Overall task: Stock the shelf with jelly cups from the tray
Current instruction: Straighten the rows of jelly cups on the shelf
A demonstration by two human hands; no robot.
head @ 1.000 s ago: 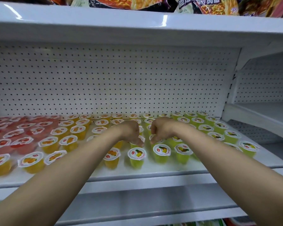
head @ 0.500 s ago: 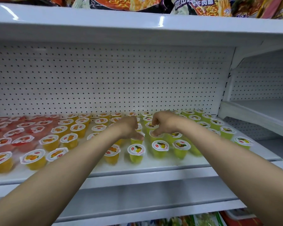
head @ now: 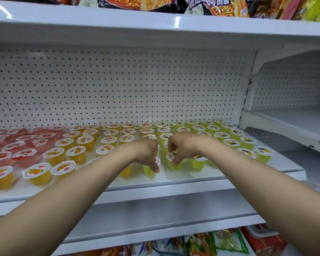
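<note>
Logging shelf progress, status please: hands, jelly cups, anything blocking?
Left hand and right hand over front green cups, grip hidden. Red, orange, green rows fill shelf. Nothing blocking; tray out of view.

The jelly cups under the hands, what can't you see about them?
- Head view: the left hand and right hand cover the green jelly cups below; whether fingers grip any is hidden.
- Lid print on the orange jelly cups: too small and blurred.
- The tray: out of view.
- Red jelly cups: cut off by the left edge.
</note>
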